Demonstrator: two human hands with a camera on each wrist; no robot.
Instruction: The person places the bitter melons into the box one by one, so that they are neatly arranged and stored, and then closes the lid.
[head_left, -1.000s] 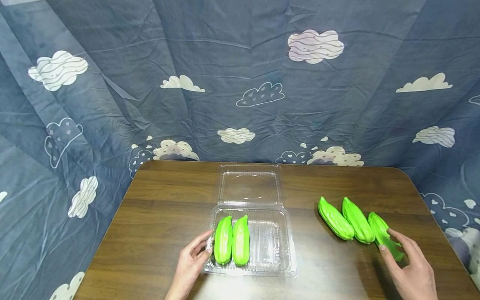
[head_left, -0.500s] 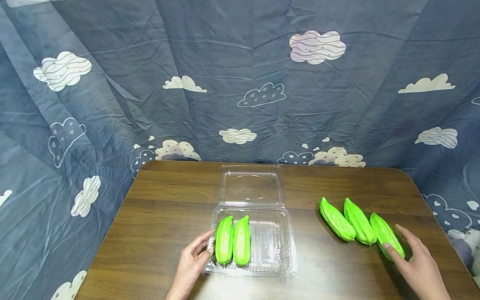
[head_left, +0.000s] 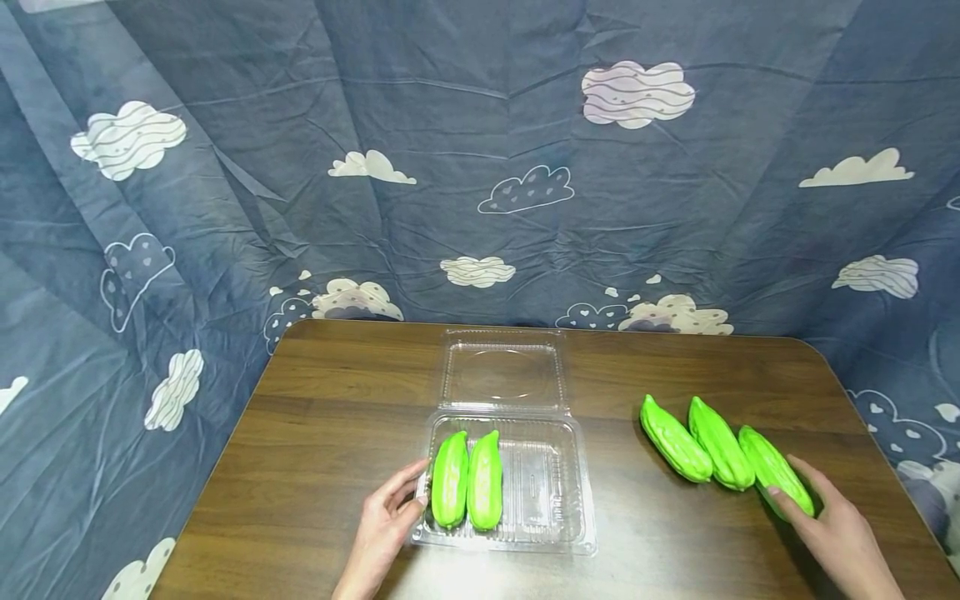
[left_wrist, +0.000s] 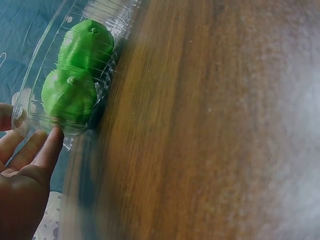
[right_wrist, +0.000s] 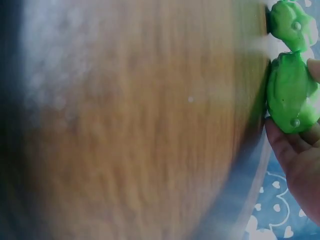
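- Five green ridged gourds are showing: an inner pair point(head_left: 450, 483) is lying side by side in the left part of a clear clamshell container point(head_left: 532, 500), and three are lying in a slanting row on the table point(head_left: 322, 433).
- The right hand point(head_left: 836, 525) is gripping the rightmost gourd point(head_left: 772, 471), thumb and fingers on opposite sides; the left hand point(head_left: 382, 521) is gripping the container's left edge.
- That grip is sitting toward the near end, so the smooth-looking gourd could be tipping or slipping once lifted.
- The middle gourd point(head_left: 718, 446) is lying against it, or nearly, so a sideways pull could be rolling this neighbour.
- The container is looking thin and light; a tug from the left hand could be sliding or bending it.
- The right wrist view is revealing a small knob point(right_wrist: 295, 122) on the gripped gourd's near end, unseen from the head.
- The left wrist view is showing gourd ends through the clear wall; only the head view is showing the open lid point(head_left: 504, 367) whole.
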